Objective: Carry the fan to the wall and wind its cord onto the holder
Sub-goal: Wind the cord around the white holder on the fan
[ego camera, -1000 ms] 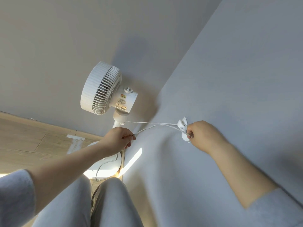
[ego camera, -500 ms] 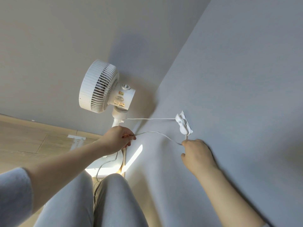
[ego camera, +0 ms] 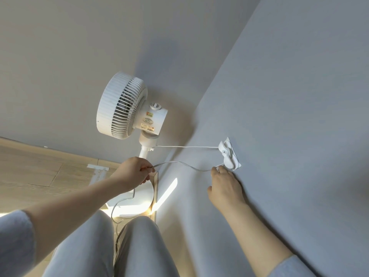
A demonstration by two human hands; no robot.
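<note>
A white pedestal fan (ego camera: 127, 108) stands in the corner of the room, its round base (ego camera: 137, 204) on the floor. Its thin white cord (ego camera: 185, 146) runs from the fan neck to a white holder (ego camera: 229, 154) stuck on the right wall. A second stretch of cord sags between my hands. My left hand (ego camera: 133, 172) is closed on the cord in front of the fan pole. My right hand (ego camera: 224, 186) pinches the cord just below the holder, against the wall.
Two grey walls meet behind the fan. Wooden floor (ego camera: 40, 176) with a strip of white tape (ego camera: 97, 167) lies to the left. My knees in grey trousers (ego camera: 111, 246) fill the bottom. Loose cord (ego camera: 119, 208) trails down by the fan base.
My right hand has moved from beside the holder down to below it, leading the cord around the holder. The left hand has stayed put on the cord.
</note>
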